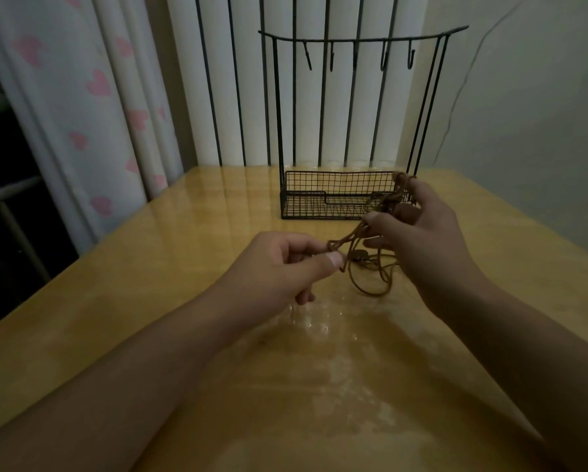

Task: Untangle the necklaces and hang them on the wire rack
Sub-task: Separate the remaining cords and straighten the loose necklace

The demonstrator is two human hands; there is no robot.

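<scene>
A tangle of brown cord necklaces point(370, 264) stretches between my two hands above the table, with loops hanging down onto the wood. My left hand point(282, 264) pinches one end of the cords between thumb and forefinger. My right hand point(418, 229) holds the other end, cords wound over its raised fingers near the rack's basket. The black wire rack point(340, 195) stands at the back of the table. Its top bar point(360, 39) carries several hooks, all bare.
The glossy yellow wooden table point(217, 233) runs out to the left and right edges. Behind the rack hang striped white curtains point(244, 97), and a curtain with pink hearts point(91, 97) is at the left. A thin cable point(456, 97) runs down the wall at the right.
</scene>
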